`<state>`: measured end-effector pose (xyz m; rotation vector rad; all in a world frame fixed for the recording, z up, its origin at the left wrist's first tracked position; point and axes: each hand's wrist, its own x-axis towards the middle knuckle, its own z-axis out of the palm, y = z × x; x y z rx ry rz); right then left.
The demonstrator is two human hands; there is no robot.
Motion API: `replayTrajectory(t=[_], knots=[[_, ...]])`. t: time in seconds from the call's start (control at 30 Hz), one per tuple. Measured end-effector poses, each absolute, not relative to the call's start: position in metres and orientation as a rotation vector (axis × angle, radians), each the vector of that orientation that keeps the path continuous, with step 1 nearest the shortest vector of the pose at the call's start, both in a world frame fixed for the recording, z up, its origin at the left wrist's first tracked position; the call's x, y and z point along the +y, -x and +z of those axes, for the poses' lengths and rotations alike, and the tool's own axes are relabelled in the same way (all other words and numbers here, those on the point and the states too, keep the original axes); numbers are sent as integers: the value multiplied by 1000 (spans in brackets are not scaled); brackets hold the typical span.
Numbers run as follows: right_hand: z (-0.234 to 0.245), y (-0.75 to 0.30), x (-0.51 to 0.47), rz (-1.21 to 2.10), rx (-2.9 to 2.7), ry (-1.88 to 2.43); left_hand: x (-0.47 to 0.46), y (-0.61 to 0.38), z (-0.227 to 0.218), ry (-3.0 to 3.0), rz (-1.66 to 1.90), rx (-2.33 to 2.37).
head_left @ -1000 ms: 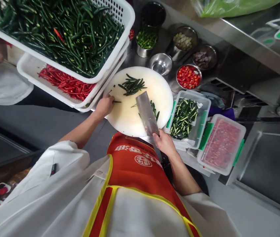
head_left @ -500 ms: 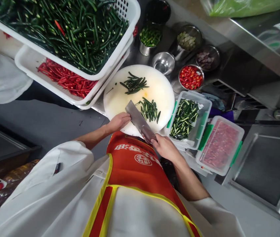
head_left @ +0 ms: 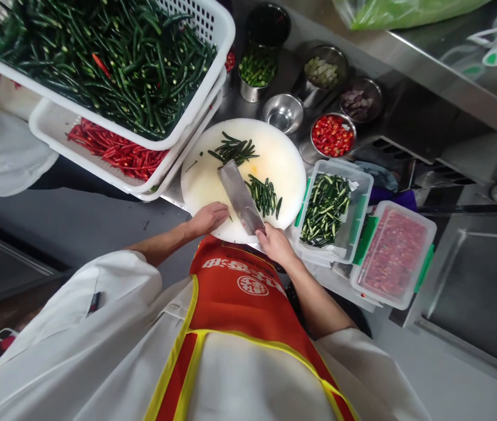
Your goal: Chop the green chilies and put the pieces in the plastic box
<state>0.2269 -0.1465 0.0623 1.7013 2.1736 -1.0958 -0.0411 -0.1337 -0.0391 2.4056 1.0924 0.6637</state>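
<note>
A round white cutting board (head_left: 281,158) lies in front of me. My right hand (head_left: 276,244) is closed on the handle of a cleaver (head_left: 240,196), whose blade lies across the board's middle. To the blade's right sits a small heap of split green chilies (head_left: 265,196). A bunch of whole green chilies (head_left: 233,149) rests at the board's far side. My left hand (head_left: 208,218) sits at the board's near left edge beside the blade, fingers curled; I cannot make out anything in them.
Two stacked white baskets hold green chilies (head_left: 99,55) and red chilies (head_left: 114,152) at the left. Right of the board stand a clear tub of cut green chilies (head_left: 327,209) and a tub of minced meat (head_left: 392,252). Steel bowls (head_left: 333,134) line the back.
My left hand came back from the board's far left to its near edge. The cleaver swept left, leaving the split chilies heaped on its right.
</note>
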Motion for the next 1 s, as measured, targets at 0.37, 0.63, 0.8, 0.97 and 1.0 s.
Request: replayTrajectory(t=[0.37, 0.63, 0.8, 0.97, 1.0], knots=[[79, -264, -175, -1108, 2221, -1521, 17, 61, 4, -2104, 266, 1890], [67, -276, -162, -1159, 2056, -1861, -60, 74, 27, -2134, -188, 1867], [80, -270, -158, -1147, 2105, -1748, -110, 56, 15, -2238, 28, 1573], [96, -263, -152, -1024, 2181, -1497, -124, 35, -7, -2364, 376, 1264], [101, -264, -151, -1022, 2175, -1474, -124, 33, -11, -2372, 426, 1235]])
